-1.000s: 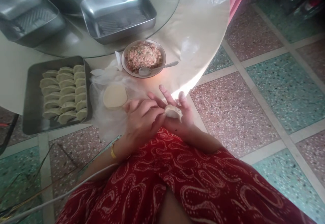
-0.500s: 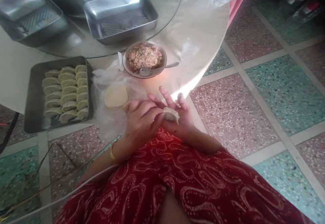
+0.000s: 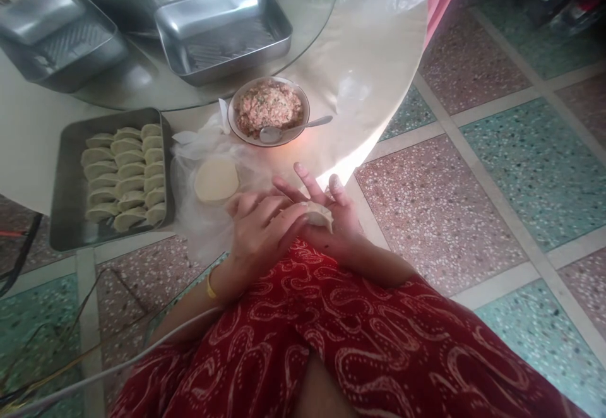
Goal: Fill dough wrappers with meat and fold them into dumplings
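Observation:
A pale folded dumpling point(image 3: 320, 216) lies between my two hands, above my lap. My left hand point(image 3: 262, 219) comes from the left, its thumb and forefinger pressed on the dumpling's near end. Beneath and around the dumpling is my right hand point(image 3: 348, 219), holding it at the palm and thumb side while the other fingers stretch upward. Left of my hands, a stack of round wrappers point(image 3: 216, 180) rests on a crumpled plastic bag point(image 3: 199, 228). Beyond them stands a bowl point(image 3: 230, 118) of minced filling point(image 3: 269, 103), with a spoon point(image 3: 296, 129) lying in it.
A metal tray point(image 3: 66, 184) at the left holds rows of folded dumplings point(image 3: 127, 168). Two more metal trays, one on the left point(image 3: 95, 52) and one in the middle point(image 3: 227, 67), stand on the glass turntable point(image 3: 312, 20). A white cable point(image 3: 118, 361) crosses at lower left.
My left thumb and forefinger have slid a little to the right along the dumpling, covering more of it. My right hand has hardly moved; the view has shifted slightly.

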Tool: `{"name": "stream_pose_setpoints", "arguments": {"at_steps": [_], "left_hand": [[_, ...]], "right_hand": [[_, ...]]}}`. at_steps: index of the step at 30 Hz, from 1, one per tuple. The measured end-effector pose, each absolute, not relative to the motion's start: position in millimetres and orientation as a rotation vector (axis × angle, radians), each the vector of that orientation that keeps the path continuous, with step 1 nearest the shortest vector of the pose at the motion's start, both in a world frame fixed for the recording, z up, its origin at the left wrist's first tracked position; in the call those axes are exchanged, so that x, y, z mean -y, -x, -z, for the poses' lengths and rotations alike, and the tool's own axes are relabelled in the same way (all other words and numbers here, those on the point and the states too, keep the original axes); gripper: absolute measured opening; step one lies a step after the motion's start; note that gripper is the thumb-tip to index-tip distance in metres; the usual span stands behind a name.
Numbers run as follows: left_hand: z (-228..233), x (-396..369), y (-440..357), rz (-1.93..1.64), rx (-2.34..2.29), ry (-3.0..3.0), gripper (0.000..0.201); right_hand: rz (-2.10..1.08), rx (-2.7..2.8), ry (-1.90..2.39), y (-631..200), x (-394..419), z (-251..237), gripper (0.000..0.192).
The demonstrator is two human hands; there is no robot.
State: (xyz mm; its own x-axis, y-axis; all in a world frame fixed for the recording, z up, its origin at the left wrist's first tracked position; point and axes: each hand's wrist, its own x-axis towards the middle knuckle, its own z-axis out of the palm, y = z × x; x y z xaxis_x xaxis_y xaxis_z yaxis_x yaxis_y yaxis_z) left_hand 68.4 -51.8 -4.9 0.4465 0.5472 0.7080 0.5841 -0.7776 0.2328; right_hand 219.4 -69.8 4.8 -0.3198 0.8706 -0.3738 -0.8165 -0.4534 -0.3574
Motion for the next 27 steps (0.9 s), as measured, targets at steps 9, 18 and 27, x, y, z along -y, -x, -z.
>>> {"name": "stream_pose_setpoints", "arguments": {"at_steps": [9,18,27], "left_hand": [[1,50,-70,1.25,0.992,2.662,0.011],[1,51,-72,1.261,1.018,2.658,0.004],[0,50,-71,1.252,0.974,2.69,0.005]], "right_hand": [[-1.943,0.193,0.644,-222,72,4,0.053],[-1.963,0.22,0.6,-222,74,5,0.054],[-2.003,0.219,0.563,-221,75,7,0.055]]}}
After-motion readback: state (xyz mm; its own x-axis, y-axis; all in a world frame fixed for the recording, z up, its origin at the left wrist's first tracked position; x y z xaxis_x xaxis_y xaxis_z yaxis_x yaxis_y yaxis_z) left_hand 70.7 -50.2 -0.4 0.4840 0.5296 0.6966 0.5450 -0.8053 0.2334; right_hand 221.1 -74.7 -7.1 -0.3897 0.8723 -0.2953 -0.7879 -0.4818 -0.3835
